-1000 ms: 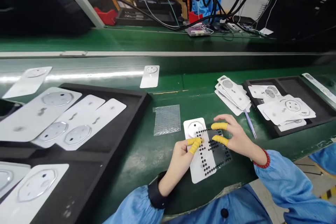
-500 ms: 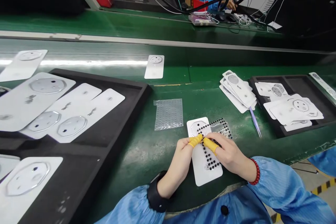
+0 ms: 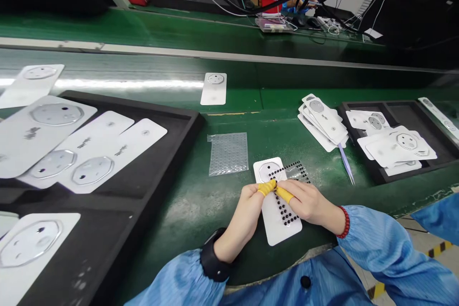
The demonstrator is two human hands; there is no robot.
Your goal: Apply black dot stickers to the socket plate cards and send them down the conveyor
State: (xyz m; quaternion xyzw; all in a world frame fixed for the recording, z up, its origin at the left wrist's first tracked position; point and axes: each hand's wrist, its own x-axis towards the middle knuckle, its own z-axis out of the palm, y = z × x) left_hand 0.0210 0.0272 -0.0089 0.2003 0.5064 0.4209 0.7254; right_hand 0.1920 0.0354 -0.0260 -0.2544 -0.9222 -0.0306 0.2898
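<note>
A white card (image 3: 278, 222) with a round blister near its top lies on the green bench in front of me. Over it lies a clear sheet of small black dots (image 3: 291, 175). My left hand (image 3: 251, 205) and my right hand (image 3: 304, 201) meet above the card, their yellow finger cots pinched tip to tip at the sheet's left edge. Both hands are closed; what sits between the fingertips is too small to make out.
A clear bubble-textured sheet (image 3: 228, 153) lies left of the card. A black tray (image 3: 168, 153) with white cards is at the left, a stack of cards (image 3: 322, 122) and tweezers (image 3: 346, 165) at the right, and another black tray (image 3: 401, 114). One card (image 3: 214, 88) rests on the conveyor.
My right hand came down from above the dot sheet and drew in to meet my left hand; the fingertips now pinch together. The view shifted slightly.
</note>
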